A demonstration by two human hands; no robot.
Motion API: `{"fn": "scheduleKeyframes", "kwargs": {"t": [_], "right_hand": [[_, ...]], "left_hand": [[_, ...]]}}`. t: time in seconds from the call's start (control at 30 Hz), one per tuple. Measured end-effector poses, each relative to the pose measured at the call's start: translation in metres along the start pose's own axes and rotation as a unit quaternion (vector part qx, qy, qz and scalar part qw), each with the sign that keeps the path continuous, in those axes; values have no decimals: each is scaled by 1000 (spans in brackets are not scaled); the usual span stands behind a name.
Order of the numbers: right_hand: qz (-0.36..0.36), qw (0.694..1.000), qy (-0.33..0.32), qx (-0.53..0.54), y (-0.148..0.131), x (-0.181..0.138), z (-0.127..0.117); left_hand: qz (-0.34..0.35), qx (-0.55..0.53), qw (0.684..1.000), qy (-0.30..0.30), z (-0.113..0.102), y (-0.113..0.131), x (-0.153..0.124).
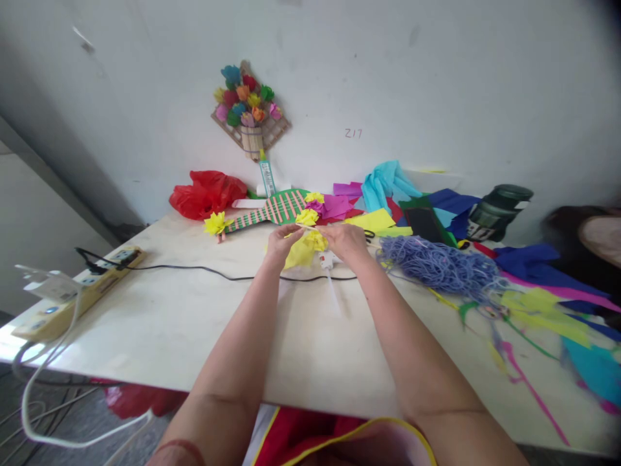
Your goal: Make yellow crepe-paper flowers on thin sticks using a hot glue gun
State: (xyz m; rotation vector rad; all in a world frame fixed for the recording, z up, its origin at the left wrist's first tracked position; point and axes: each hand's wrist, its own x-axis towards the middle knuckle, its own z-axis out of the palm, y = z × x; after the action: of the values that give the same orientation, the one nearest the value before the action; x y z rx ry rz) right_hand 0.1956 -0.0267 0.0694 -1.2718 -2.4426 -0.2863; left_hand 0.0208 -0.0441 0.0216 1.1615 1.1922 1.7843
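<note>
My left hand (pixel 283 242) and my right hand (pixel 345 239) are raised over the table, fingertips pinched on a thin pale stick (pixel 306 226) that spans the gap between them. Just below lie yellow crepe paper (pixel 299 255) and a crumpled yellow paper flower (pixel 318 242). A white glue gun (pixel 326 260), partly hidden by my right hand, rests with its clear glue stick pointing toward me. Beyond my hands lies a green, lute-shaped craft piece (pixel 286 206) with pink strips and yellow and magenta paper flowers at its ends.
A power strip (pixel 77 298) sits at the left edge, its black cord (pixel 194 268) crossing the table. Purple-blue string (pixel 436 265), coloured paper scraps (pixel 548 310) and a dark green jar (pixel 497 210) fill the right. A red plastic bag (pixel 206 193) lies against the wall.
</note>
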Motion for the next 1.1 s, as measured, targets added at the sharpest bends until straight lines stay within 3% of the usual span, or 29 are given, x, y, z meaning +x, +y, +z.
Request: {"fn": "scheduleKeyframes", "kwargs": {"t": [0.57,0.9,1.1], "right_hand": [[-26,1000,7,-14,-4,-3,-4],[-2,1000,19,5,-3,-2,-2],[0,1000,21,5,-3,-2,-1]], "left_hand": [[90,152,981,74,-3,-7,7],[68,93,989,91,-5,-12,10],[60,56,995,61,0,-4,6]]}}
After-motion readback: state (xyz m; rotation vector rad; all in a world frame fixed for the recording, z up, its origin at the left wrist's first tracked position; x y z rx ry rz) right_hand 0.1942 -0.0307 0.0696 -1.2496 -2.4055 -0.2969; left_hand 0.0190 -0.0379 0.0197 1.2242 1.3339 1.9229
